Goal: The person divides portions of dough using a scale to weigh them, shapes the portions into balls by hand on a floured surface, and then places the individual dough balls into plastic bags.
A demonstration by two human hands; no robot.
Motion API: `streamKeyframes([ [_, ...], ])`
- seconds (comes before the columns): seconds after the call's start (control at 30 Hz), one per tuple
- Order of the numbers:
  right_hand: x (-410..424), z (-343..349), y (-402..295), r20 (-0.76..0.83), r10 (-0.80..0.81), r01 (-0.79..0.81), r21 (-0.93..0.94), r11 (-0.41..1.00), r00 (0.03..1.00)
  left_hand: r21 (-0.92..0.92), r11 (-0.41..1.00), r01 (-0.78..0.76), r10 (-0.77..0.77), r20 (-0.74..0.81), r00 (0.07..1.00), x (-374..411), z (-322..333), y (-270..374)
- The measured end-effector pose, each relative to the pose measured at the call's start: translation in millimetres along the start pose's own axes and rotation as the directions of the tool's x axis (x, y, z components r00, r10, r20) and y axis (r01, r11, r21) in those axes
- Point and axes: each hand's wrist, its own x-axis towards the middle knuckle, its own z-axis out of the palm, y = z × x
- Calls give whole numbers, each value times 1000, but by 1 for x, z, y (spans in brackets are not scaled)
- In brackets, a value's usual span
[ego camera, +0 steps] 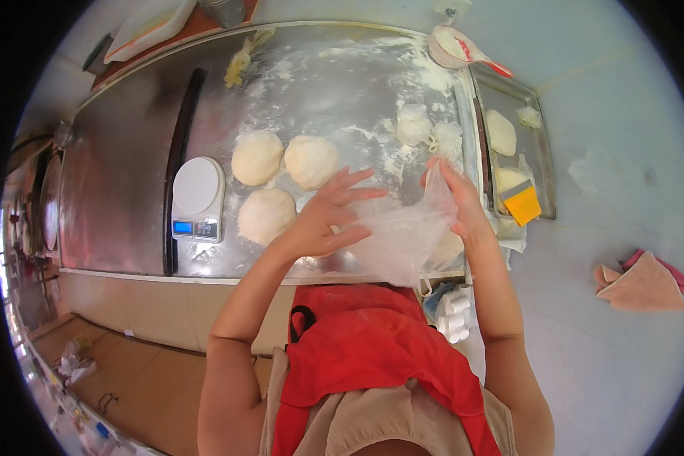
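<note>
A clear plastic bag (402,236) is pinched at its upper right by my right hand (459,191) and hangs in folds low over the metal worktop. My left hand (336,214) has its fingers spread at the bag's left side; whether a fingertip touches the film is not clear. Left of that hand, three round balls of dough sit on the worktop: a back left ball (257,158), a back right ball (312,162) and a front ball (267,216). Another pale piece of dough (448,251) shows partly at the bag's lower right.
A digital kitchen scale (198,196) stands left on the floured worktop (342,85). Two knotted plastic bags, one (414,124) left of the other (447,138), lie beyond my right hand. A metal tray (547,171) at right holds dough and a yellow scraper (522,205). Behind is a flour scoop (453,48).
</note>
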Motion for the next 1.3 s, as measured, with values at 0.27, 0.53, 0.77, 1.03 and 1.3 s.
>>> streamKeyframes([
  [0.27,1,24,-33,451,551,136,-845,518,702,-507,637,580,-569,197,798,-25,-48,2],
  [0.53,47,92,-18,404,89,398,-799,-451,911,918,385,98,-395,68,916,18,-80,-34],
  [0.77,113,81,59,412,-44,332,-788,-519,910,963,248,100,-512,43,858,18,-94,-81],
  [1.03,163,74,132,249,-176,228,-965,-129,953,809,520,275,-551,72,831,17,-98,-172],
  [1.3,121,21,60,70,357,-287,-461,840,931,-150,431,890,-847,273,457,35,-106,-161],
])
